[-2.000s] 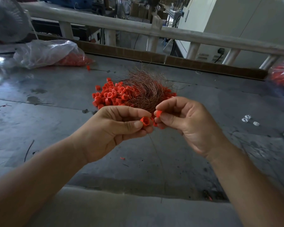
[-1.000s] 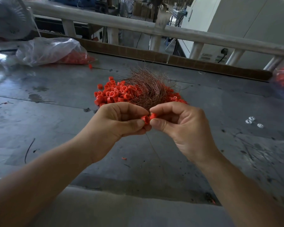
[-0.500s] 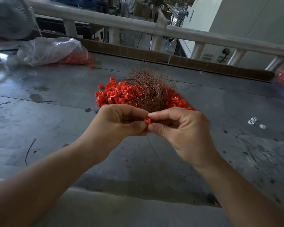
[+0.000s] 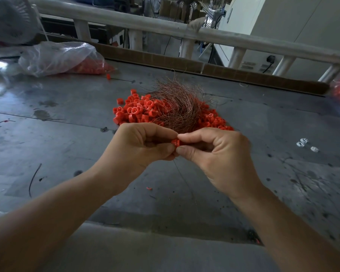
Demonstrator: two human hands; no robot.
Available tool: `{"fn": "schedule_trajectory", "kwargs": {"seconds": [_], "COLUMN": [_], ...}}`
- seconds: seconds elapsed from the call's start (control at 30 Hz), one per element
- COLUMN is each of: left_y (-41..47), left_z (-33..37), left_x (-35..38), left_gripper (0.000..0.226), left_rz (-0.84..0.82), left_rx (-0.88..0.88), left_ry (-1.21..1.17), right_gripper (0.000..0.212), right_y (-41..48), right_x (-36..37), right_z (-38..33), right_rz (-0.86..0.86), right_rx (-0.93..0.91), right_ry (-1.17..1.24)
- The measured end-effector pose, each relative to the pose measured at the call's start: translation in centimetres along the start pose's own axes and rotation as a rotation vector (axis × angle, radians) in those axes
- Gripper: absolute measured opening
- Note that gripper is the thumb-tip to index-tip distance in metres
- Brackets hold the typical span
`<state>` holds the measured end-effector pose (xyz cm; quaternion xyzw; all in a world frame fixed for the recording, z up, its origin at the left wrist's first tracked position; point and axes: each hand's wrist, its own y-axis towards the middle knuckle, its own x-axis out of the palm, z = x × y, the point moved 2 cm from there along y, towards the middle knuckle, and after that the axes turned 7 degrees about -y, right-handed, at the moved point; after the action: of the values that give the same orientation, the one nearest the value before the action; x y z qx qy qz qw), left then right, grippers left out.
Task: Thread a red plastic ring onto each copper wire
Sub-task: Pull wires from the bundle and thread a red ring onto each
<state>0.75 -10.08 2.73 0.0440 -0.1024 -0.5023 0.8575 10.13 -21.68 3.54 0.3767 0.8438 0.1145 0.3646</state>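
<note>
Head view: two seconds ago the hands were held apart, each pinching a red piece. Now the left hand and right hand have come together, fingertips touching, above the near side of the table. Only one ring shows, pinched narrowly between the thumbs and forefingers of both hands. The other fingers are curled in. A thin wire hangs from under the fingertips toward the near edge; I cannot tell which hand holds it.

Just beyond the hands lies the ring pile, with the wire bundle on top of it; the hands cover its near edge. Far left is a clear bag of red pieces, with a fan behind it. A few white clips lie to the right. A rail runs along the far side.
</note>
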Motion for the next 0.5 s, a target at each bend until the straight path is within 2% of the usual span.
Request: {"fn": "schedule_trajectory", "kwargs": {"seconds": [0.2, 0.37, 0.5], "left_y": [-0.19, -0.23, -0.38], "left_z": [0.07, -0.27, 0.01], "left_x": [-0.03, -0.21, -0.1], "left_gripper": [0.023, 0.023, 0.022], "left_rz": [-0.02, -0.063, -0.04], "left_rx": [0.038, -0.075, 0.052], "left_ry": [0.015, -0.128, 0.062], "right_gripper": [0.029, 0.025, 0.019], "right_y": [0.05, -0.25, -0.29], "right_x": [-0.21, -0.04, 0.01], "right_z": [-0.14, -0.11, -0.38], "right_rz": [0.026, 0.053, 0.079], "right_rx": [-0.061, -0.171, -0.305], "right_ry": [-0.012, -0.101, -0.226]}}
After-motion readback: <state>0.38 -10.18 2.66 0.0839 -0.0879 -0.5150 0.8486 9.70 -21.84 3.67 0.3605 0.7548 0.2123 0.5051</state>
